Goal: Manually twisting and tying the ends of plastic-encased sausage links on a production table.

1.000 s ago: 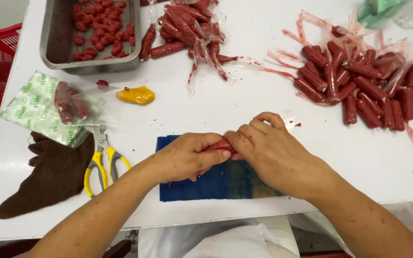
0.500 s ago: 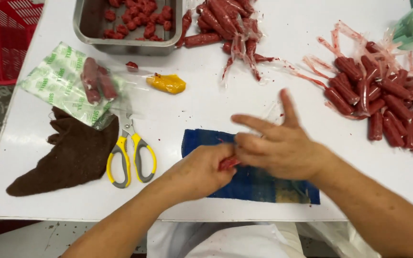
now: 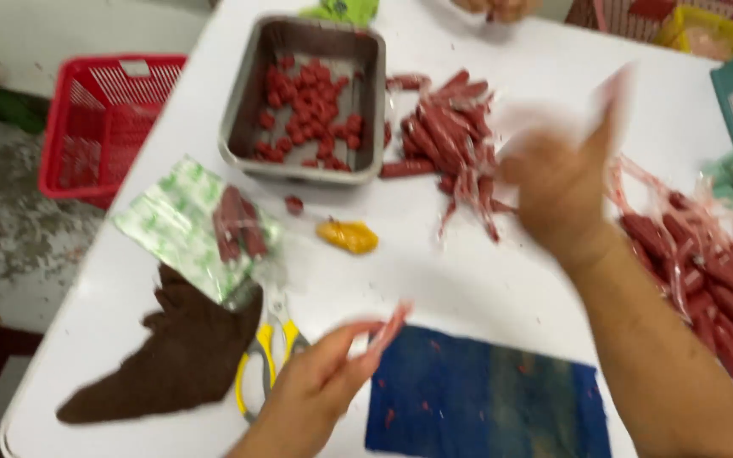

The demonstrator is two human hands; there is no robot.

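Pinching a small red sausage (image 3: 386, 332) between the thumb and fingers of my left hand (image 3: 320, 382), I hold it just above the near edge of the white table (image 3: 477, 280), beside the dark blue cloth (image 3: 489, 399) that lies flat in front of me. My right hand (image 3: 557, 182) is well apart from the left, raised over the middle of the table and too blurred for me to tell whether its fingers grip anything; something pale and thin shows at its fingertips, but I cannot make it out.

Left of my left hand lie the yellow-handled scissors (image 3: 266, 356), partly on a brown cloth (image 3: 176, 356). Above those sits a clear and green plastic packet (image 3: 188, 225) with a few sausages showing through it. A small yellow lump (image 3: 348, 237) lies between that packet and the grey metal tray (image 3: 243, 119), and the tray holds many short red pieces. Just right of the tray is a heap of long red sausages (image 3: 447, 136), and a second heap in loose clear wrappers (image 3: 714, 271) sits past my right forearm. A red basket (image 3: 95, 127) stands off the table's left side. Another person's hand (image 3: 494, 8) shows at the far edge.
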